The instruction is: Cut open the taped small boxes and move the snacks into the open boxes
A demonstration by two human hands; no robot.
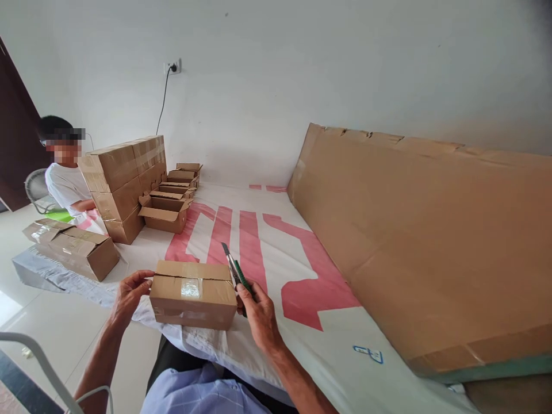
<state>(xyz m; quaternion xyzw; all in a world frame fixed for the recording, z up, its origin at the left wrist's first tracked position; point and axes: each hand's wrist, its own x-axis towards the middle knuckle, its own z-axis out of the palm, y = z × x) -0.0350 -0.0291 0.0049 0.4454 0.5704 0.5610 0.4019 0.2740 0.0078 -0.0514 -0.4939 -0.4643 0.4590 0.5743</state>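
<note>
A small taped cardboard box (193,293) sits at the near edge of a mattress (345,339) covered in white plastic with red lettering. The left hand (129,296) rests against the box's left end, fingers (140,280) curled loosely onto its top left corner. The right hand (256,313) lies just right of the box, fingers closed around a green utility knife (235,270) whose blade points up and away, beside the box's far right corner. Farther left stand stacked sealed boxes (125,184) and several open boxes (170,201); another person (64,172) sits beyond them. A large cardboard sheet (431,241) leans along the right.
</note>
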